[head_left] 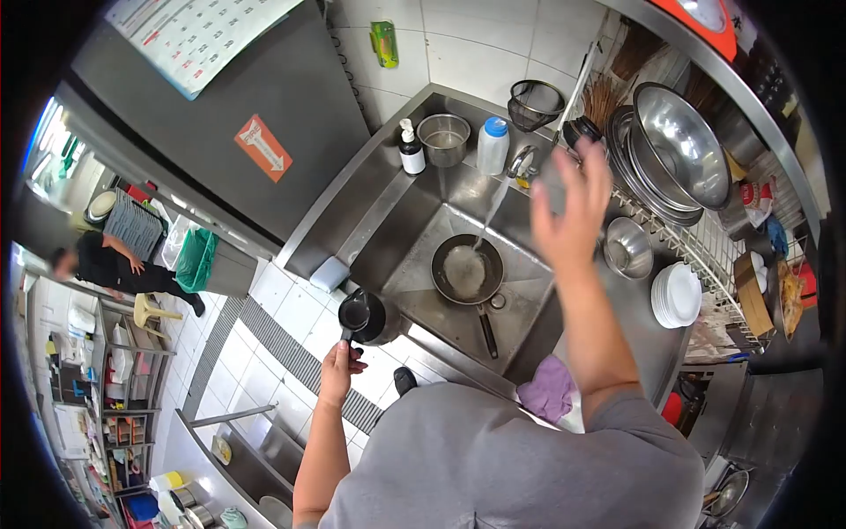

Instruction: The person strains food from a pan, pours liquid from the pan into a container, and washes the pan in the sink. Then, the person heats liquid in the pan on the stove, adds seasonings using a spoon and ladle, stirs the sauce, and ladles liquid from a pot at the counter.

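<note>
Blurrily, the right hand (575,216) splays beside the faucet (522,161), contact unclear; the left hand (337,374) clasps an indistinct black pot (377,319).

I count two hands, the left (336,374) at centre left and the right (573,212) right of centre, plus one black vessel (366,313), one sink (529,275) and one pan (448,284) around mid-frame. Toward upper centre there are two bottles, a pump one (411,150) and a blue-capped one (492,152), one steel pot (443,139) and one tap (522,160); on the right, one stack of plates (675,296), too tight to number, and at far left one co-worker (95,263) and one stool (148,310).
</note>
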`<move>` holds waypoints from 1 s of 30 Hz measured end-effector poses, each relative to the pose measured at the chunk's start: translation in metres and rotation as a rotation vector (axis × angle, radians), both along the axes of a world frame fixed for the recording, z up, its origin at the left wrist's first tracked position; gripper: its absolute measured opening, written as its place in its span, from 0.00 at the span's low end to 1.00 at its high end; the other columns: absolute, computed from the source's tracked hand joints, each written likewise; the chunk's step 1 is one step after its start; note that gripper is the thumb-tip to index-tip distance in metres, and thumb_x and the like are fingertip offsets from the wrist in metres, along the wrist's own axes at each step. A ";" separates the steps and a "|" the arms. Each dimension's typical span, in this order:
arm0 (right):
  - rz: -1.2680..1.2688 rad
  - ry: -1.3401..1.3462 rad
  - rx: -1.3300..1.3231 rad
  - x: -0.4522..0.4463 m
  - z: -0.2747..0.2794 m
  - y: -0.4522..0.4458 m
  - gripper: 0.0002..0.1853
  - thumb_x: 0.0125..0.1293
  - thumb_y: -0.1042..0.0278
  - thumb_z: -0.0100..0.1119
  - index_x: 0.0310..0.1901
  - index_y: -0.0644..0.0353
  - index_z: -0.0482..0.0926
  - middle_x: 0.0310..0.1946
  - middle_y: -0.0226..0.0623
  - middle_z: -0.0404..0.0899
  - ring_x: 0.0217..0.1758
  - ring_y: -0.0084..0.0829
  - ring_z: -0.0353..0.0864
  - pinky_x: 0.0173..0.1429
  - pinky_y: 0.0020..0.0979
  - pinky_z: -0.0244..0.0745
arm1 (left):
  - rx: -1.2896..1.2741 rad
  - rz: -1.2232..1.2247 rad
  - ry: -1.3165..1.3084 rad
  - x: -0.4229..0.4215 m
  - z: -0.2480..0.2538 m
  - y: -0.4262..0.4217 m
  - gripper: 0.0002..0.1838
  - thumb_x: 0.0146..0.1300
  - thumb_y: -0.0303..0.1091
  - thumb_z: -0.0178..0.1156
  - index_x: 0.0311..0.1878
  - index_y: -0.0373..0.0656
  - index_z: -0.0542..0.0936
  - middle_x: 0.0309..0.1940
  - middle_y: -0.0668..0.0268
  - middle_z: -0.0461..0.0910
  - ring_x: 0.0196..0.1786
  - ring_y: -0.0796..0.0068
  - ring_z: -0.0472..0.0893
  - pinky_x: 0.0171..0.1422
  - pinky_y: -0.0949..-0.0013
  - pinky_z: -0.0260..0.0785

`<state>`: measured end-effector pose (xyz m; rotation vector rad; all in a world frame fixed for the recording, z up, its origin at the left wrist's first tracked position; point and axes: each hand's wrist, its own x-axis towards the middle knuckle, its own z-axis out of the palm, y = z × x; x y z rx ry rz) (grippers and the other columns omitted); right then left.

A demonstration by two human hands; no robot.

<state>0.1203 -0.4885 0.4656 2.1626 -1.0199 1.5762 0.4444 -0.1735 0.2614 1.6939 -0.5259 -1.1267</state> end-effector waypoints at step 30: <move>0.487 -1.790 1.656 0.066 -0.275 -0.098 0.16 0.68 0.54 0.63 0.46 0.58 0.76 0.39 0.40 0.78 0.39 0.39 0.81 0.45 0.39 0.87 | -0.094 0.034 0.016 -0.006 -0.011 0.009 0.25 0.78 0.56 0.48 0.37 0.41 0.76 0.30 0.68 0.77 0.32 0.75 0.84 0.36 0.73 0.75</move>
